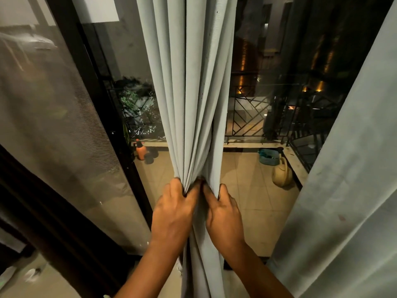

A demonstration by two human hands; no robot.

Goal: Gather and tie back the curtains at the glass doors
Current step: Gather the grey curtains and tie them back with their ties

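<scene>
A pale grey-green curtain (193,93) hangs bunched into narrow folds in the middle of the glass doors (257,125). My left hand (175,214) grips the folds from the left at waist height. Pressed close beside it, my right hand (223,216) grips the same bundle from the right, fingers curled into the cloth. Below both hands the curtain falls on to the floor. A second curtain panel (348,190) of the same colour hangs loose at the right edge. No tie-back is visible.
A dark door frame (101,117) and a mesh screen panel (53,125) stand to the left. Through the glass lies a tiled balcony with an orange bottle (141,150), a teal basket (269,157), a beige watering can (282,173) and a metal railing (253,117).
</scene>
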